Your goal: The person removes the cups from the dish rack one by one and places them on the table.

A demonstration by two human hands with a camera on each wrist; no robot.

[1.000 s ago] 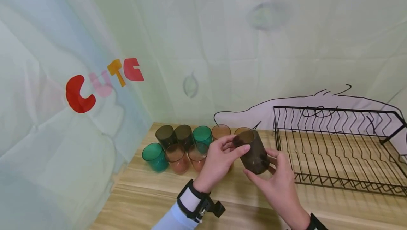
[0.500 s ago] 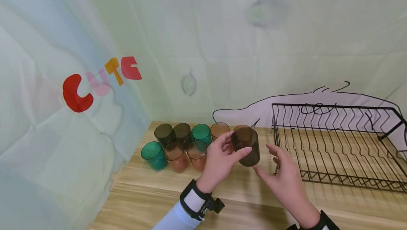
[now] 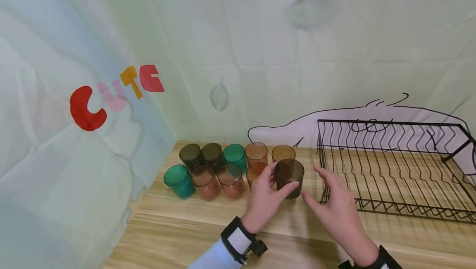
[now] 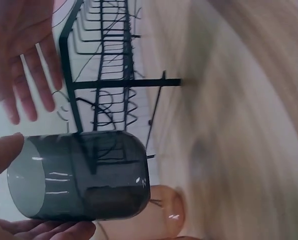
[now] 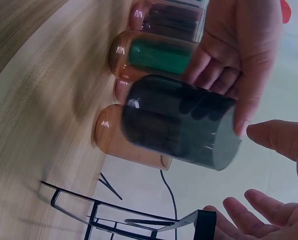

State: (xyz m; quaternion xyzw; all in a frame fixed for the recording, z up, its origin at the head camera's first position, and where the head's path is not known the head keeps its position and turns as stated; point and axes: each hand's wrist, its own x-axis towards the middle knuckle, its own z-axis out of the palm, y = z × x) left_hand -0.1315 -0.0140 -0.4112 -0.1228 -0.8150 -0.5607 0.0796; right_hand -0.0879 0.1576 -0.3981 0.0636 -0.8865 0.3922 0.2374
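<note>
A dark smoky glass tumbler (image 3: 290, 180) is gripped by my left hand (image 3: 265, 203), thumb on the near side and fingers on the far side. It stands roughly upright, mouth up, low over the table in front of an amber tumbler (image 3: 284, 153). In the right wrist view, the dark tumbler's base (image 5: 131, 110) shows apart from the wood. My right hand (image 3: 336, 209) is spread just right of the tumbler, thumb tip close to its side, holding nothing. Another amber tumbler (image 3: 254, 173) is partly hidden behind my left hand.
Left of my hands, two rows of tumblers stand close together: teal (image 3: 179, 181), pink (image 3: 205, 184) and smoky (image 3: 191, 156) ones among them. A black wire dish rack (image 3: 394, 207) occupies the right side of the wooden table (image 3: 178, 236). A printed cloth (image 3: 238, 54) hangs behind.
The smoky tumbler went from tilted to upright and came down in front of the back amber tumbler. My right hand let go of it and drew off to the right; my left hand kept its grip.
</note>
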